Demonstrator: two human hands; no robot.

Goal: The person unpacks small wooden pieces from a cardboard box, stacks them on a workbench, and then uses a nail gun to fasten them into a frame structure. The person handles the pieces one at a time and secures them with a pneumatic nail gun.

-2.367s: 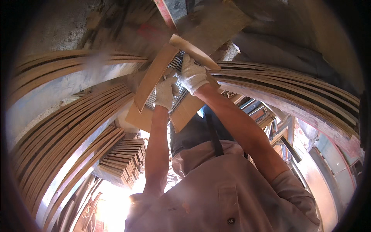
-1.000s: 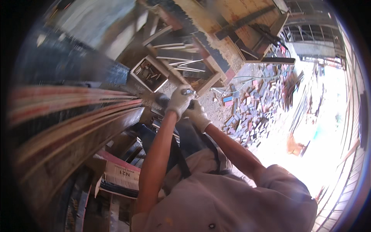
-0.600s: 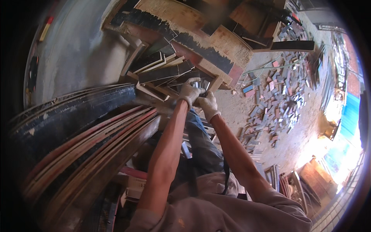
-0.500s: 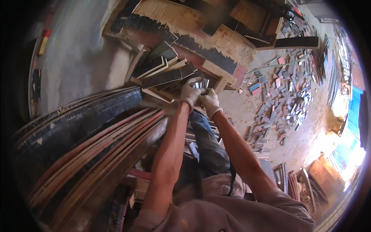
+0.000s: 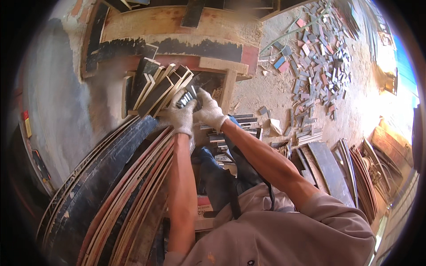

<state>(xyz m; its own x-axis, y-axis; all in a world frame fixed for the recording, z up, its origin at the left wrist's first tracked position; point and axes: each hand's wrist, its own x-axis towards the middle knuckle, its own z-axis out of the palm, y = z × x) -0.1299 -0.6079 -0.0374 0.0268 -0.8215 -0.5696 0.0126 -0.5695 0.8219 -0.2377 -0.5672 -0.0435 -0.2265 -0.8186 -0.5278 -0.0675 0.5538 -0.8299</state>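
Note:
Both my hands wear pale work gloves and meet in front of me at mid-height. In my left hand (image 5: 181, 113) is a small stack of short dark plywood pieces (image 5: 188, 97), their edges catching the light. My right hand (image 5: 210, 111) closes on the stack's right side, its fingers curled against a dark piece. The glove fingers partly cover the stack, so its lower part is hidden. Just beyond my left hand, longer dark plywood strips (image 5: 153, 91) with pale edges lean in a loose bunch.
A wooden workbench (image 5: 168, 26) with patchy black paint stands ahead. Long stacked plywood sheets (image 5: 120, 190) fill the left side, by a grey wall (image 5: 53, 88). Scattered small offcuts (image 5: 317, 66) cover the floor at right. More strips (image 5: 235, 119) lie near my legs.
My view has swung, so the bench and the offcuts appear shifted. Both hands still hold the stack, now tilted, and my right hand has shifted round to its right side.

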